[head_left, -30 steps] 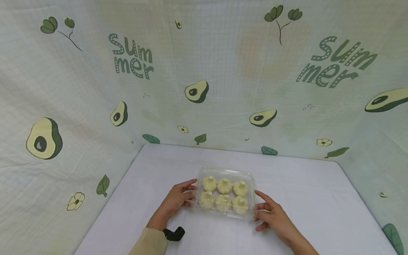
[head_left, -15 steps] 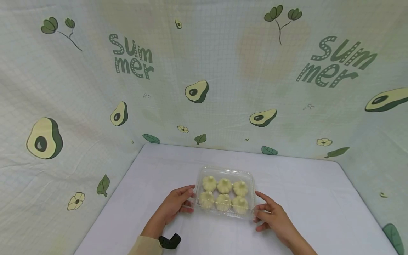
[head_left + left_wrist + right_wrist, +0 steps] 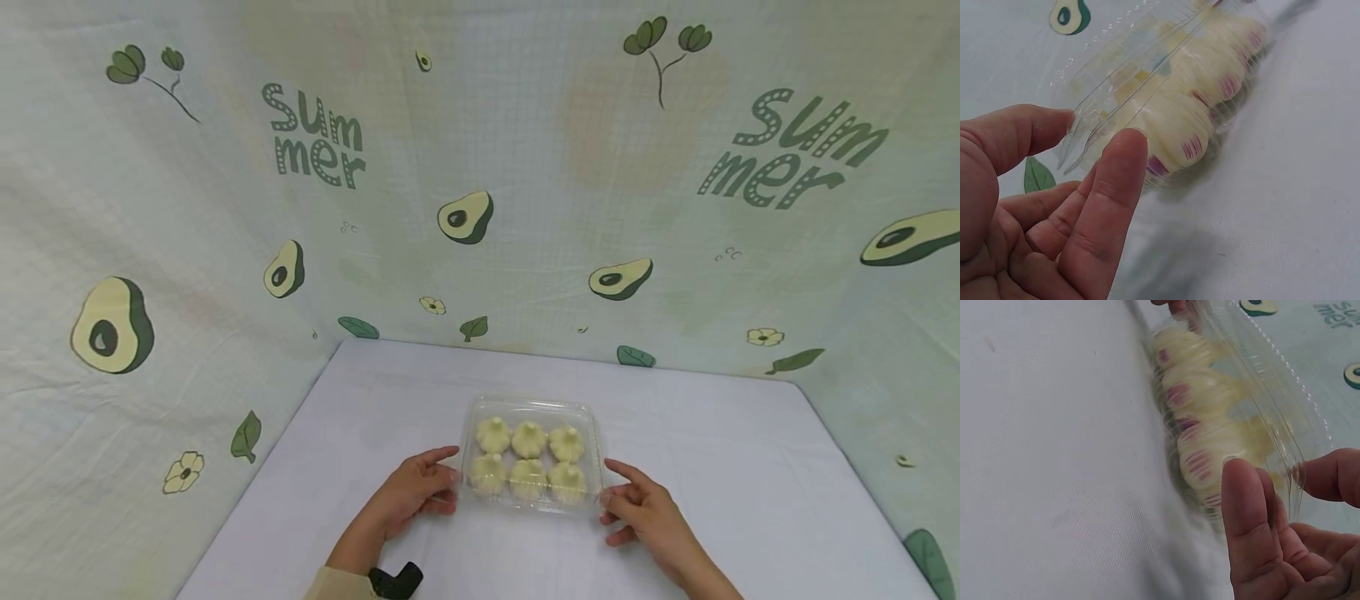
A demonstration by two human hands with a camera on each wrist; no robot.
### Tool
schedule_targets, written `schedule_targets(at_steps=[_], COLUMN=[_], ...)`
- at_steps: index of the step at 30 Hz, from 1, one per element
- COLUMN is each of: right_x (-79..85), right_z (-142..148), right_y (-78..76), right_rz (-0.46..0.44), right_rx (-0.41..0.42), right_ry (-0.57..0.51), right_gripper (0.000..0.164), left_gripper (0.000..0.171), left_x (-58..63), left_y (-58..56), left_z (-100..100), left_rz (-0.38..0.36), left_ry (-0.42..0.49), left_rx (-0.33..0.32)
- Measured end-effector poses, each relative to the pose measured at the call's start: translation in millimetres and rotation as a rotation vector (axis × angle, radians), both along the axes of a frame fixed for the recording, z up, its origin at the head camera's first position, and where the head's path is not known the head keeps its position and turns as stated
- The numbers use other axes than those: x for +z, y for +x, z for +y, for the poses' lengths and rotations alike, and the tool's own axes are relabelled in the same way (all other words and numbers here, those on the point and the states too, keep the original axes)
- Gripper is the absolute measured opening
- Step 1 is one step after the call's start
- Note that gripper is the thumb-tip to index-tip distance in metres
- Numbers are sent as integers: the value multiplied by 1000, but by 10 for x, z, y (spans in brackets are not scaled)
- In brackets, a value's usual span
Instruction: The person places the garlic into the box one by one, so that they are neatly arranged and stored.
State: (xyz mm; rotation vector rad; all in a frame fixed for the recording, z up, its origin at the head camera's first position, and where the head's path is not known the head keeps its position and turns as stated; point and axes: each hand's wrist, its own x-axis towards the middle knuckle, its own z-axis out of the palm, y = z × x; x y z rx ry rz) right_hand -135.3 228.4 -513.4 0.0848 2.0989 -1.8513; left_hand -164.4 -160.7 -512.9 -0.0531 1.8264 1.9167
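A clear plastic clamshell box (image 3: 532, 505) stands on the white table, holding several garlic bulbs (image 3: 528, 439) in two rows. Purple streaks mark the garlic bulbs (image 3: 1175, 134) near their bases. At the box's left end is my left hand (image 3: 412, 492), fingers loosely extended; its thumb (image 3: 1054, 128) meets the rim's corner in the left wrist view. My right hand (image 3: 647, 512) is at the opposite end. In the right wrist view its thumb (image 3: 1329, 478) touches the rim, and a straight finger (image 3: 1244, 512) stands beside the wall. The two rim edges lie close together.
White cloth covers the table (image 3: 742, 467). Hanging cloth (image 3: 540, 167) printed with avocados and lettering encloses the back and both sides. A black strap piece (image 3: 396, 581) sits at my left wrist, below a beige sleeve (image 3: 341, 585).
My left hand has slid back towards me along the box's left end. The right hand has shifted slightly nearer to me, and the box stays almost in place.
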Motion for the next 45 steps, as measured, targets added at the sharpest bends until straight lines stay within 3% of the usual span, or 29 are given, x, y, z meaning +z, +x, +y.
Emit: schedule_targets(at_steps=[4, 9, 12, 19, 30, 37, 45], right_x=[-19, -37, -43, -51, -66, -83, -94], right_z=[6, 23, 35, 59, 108, 115, 94], right_y=[14, 17, 17, 29, 15, 10, 12], right_rz=[-8, -13, -24, -95, -212, -215, -206], right_rx=[-6, 28, 59, 119, 174, 196, 185], right_ry=[38, 43, 24, -37, -189, -241, -227], right_gripper=[67, 45, 38, 40, 45, 39, 36], left_gripper=[58, 40, 41, 42, 38, 38, 38], left_x=[1, -5, -3, 11, 5, 24, 17], left_y=[42, 79, 110, 149, 142, 141, 136], left_z=[7, 14, 19, 61, 97, 96, 105], left_rz=[-21, -18, -24, -58, -63, -65, -69], left_ry=[-37, -80, -83, -52, -48, -33, -23], left_rx=[-26, -95, -114, -142, -97, -75, -62])
